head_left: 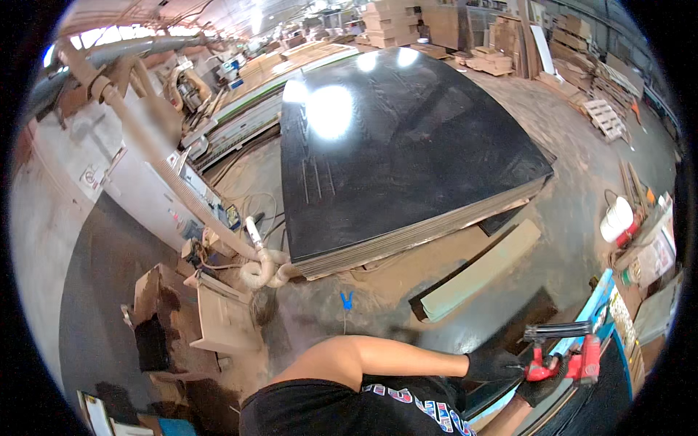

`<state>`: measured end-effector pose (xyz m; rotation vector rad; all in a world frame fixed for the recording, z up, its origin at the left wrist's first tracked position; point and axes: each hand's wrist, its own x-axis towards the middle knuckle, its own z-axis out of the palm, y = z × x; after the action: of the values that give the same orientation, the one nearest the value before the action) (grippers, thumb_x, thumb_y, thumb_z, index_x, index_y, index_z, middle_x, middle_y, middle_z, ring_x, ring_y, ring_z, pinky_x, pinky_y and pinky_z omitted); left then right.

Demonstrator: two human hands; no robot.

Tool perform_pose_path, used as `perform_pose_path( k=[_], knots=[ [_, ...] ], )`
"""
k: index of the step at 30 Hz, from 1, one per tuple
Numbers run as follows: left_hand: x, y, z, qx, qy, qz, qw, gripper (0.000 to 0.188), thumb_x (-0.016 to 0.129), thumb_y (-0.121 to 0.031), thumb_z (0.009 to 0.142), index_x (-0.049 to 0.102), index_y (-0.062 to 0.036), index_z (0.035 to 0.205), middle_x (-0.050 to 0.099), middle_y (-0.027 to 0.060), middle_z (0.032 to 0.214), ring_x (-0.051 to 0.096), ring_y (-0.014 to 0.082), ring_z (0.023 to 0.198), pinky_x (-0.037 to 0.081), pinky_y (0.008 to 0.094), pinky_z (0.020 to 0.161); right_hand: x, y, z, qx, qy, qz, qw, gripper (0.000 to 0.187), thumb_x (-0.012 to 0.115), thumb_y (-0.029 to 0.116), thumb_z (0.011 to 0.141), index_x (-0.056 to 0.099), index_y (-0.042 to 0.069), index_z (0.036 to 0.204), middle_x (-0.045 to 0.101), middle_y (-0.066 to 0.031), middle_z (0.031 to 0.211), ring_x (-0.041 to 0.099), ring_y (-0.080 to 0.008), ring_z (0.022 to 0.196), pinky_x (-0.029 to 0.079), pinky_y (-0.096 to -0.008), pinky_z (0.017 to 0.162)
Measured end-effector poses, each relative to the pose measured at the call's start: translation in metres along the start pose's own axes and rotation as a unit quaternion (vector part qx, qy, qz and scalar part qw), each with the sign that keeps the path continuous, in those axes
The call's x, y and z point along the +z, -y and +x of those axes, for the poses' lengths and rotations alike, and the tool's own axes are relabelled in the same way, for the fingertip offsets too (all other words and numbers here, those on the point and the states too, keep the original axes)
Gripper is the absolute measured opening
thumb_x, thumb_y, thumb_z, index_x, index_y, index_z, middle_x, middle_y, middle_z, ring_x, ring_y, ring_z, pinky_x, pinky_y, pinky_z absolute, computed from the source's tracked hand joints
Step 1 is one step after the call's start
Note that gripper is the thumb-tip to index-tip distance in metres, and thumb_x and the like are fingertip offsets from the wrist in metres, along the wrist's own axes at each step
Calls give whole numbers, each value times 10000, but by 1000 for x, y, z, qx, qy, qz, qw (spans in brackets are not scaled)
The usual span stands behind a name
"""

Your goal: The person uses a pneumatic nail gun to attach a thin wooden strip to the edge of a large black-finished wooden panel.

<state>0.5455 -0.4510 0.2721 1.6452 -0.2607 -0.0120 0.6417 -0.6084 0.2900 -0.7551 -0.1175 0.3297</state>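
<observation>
A red nail gun (pixel 586 361) with a black magazine is held in my right hand (pixel 536 390), which wears a black glove and is closed around it. The magazine lies across the upper side of the tool. My left hand (pixel 494 365), also in a black glove, reaches in from the left, close to the tool's red nose end. Its fingers blend into the dark surface behind, so their pose cannot be made out. Under and beside the tool run light-blue edged strips (pixel 598 296) and a dark panel (pixel 602 385).
A large stack of glossy black sheets (pixel 407 167) stands ahead. A pale green board (pixel 480 272) and a blue clip-like piece (pixel 347 300) lie on the floor. Left are a ribbed hose (pixel 254 275) and wooden boxes (pixel 222 316); right, a white bucket (pixel 616 219) and a pallet (pixel 605 120).
</observation>
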Motion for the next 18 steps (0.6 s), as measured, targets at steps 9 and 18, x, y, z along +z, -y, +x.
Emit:
perform_pose_path(
  k=[9, 18],
  knots=[
    [-61, 12, -111, -203, -71, 215, 953, 396, 386, -396, 982, 563, -48, 1047, 618, 200, 1018, 602, 366, 921, 465, 422, 814, -5, -177, 4, 338, -52, 5, 940, 247, 595, 273, 869, 541, 136, 1067, 548, -35, 892, 551, -202, 857, 532, -542, 748],
    [-125, 117, -296, -449, -303, -61, 839, 560, 555, -548, 857, 667, -3, 797, 609, 74, 672, 498, 113, 624, 431, 367, 590, -44, -292, 26, 429, 116, -373, 815, 265, 660, 325, 827, 650, 109, 980, 667, -63, 743, 616, -257, 672, 496, -399, 657]
  ],
)
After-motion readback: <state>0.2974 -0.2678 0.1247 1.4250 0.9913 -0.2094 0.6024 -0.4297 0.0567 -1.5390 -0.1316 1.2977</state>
